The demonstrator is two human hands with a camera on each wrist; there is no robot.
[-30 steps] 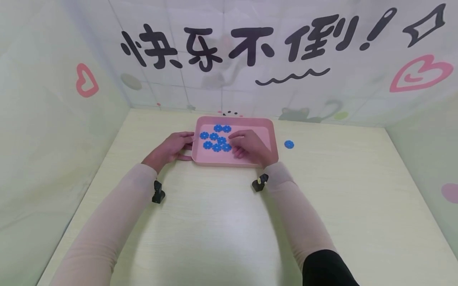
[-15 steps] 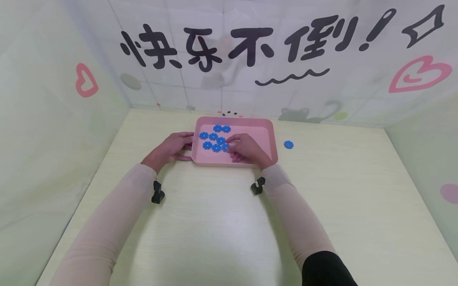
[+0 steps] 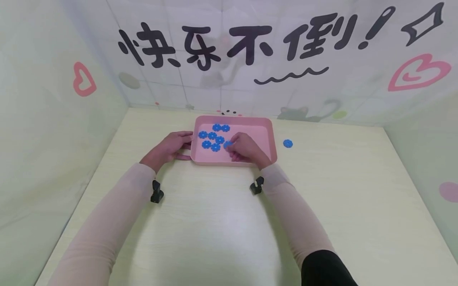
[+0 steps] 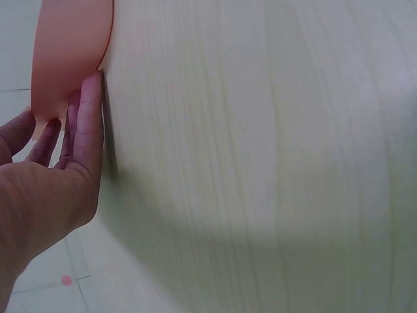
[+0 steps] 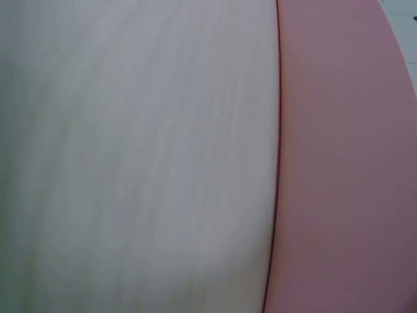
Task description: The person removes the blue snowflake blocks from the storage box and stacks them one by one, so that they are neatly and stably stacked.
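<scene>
A pink tray point(image 3: 259, 131) stands near the back of the table and holds several blue flower-shaped plastic discs point(image 3: 215, 147), mostly grouped in its left half. Over the tray, my right hand point(image 3: 247, 147) pinches one blue disc point(image 3: 227, 145) between thumb and forefinger, just right of the group. My left hand point(image 3: 172, 145) is at the tray's left end. In the left wrist view its fairly straight fingers point(image 4: 88, 124) touch the tray's outer wall point(image 4: 71, 52). The right wrist view has the tray's side wall point(image 5: 345, 163) but not the right hand.
One more blue disc point(image 3: 288, 143) lies on the pale wooden table point(image 3: 214, 222), right of the tray. A printed backdrop point(image 3: 200, 91) rises close behind the tray, and fabric walls flank the table on both sides.
My right thumb and forefinger have closed on a disc at the group's right edge, and it has shifted slightly up and right, away from the others. My left hand stays at the tray.
</scene>
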